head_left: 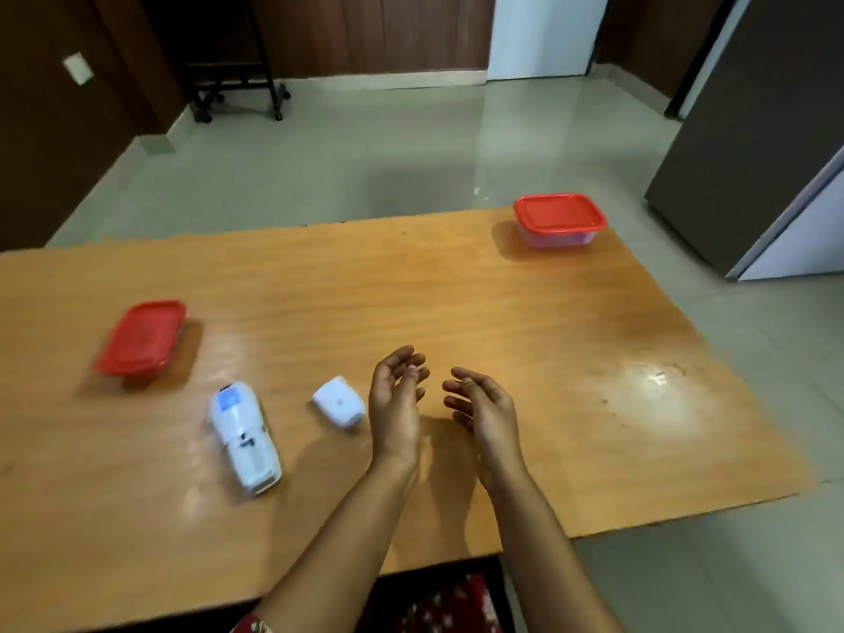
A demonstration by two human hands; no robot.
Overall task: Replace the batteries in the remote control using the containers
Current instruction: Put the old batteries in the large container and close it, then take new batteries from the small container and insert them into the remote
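Note:
A white remote control (244, 436) lies on the wooden table (502, 312), left of my hands, its battery bay uncovered. Its white battery cover (339, 403) lies loose just right of it. One red-lidded container (142, 338) stands at the left, lid on. A second red-lidded container (559, 220) stands at the far right corner, also lidded. My left hand (396, 399) and my right hand (482, 404) hover over the table's middle, palms facing each other, fingers apart, holding nothing. The left hand is close to the cover without touching it.
The table's right edge (712, 358) drops to a tiled floor. A dark cabinet (753, 130) stands at the right beyond it. A black wheeled stand (237, 84) is at the back left.

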